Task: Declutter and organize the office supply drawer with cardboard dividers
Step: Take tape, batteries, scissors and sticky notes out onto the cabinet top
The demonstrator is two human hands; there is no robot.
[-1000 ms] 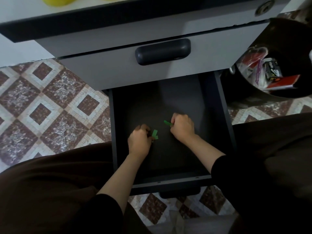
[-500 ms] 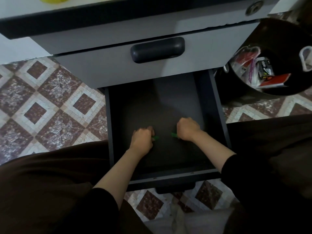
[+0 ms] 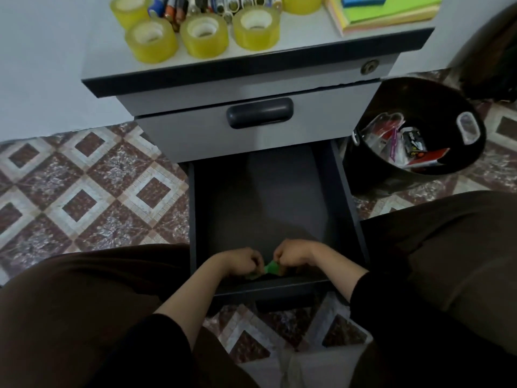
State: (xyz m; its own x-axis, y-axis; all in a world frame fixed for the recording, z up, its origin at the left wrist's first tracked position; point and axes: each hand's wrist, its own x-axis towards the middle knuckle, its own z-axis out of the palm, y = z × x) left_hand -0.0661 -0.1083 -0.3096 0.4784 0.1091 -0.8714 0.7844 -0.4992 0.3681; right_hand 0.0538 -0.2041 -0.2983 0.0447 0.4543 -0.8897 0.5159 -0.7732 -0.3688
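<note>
You held both hands low at the near end of the open drawer [image 3: 345, 203], the bottom one of a small grey cabinet [image 3: 195, 135]. Your left hand [image 3: 242, 261] and your right hand [image 3: 292, 254] were close together, fingers curled, and both pinched one small green piece [image 3: 271, 267] between them. What this piece was, I could not tell; it was too small. It sat just above the drawer floor, near the front wall, about in the middle between left and right. The drawer above it was closed, with a dark handle [image 3: 260, 112]. On top of the cabinet stood several rolls of yellowish tape [image 3: 204, 36], with a row of markers [image 3: 212, 4] behind them and a stack of coloured paper [image 3: 386, 12] at the far right. To the right of the drawer, on the tiled floor [image 3: 84, 191], stood a black bin [image 3: 458, 102] with wrappers [image 3: 402, 144] inside.
</note>
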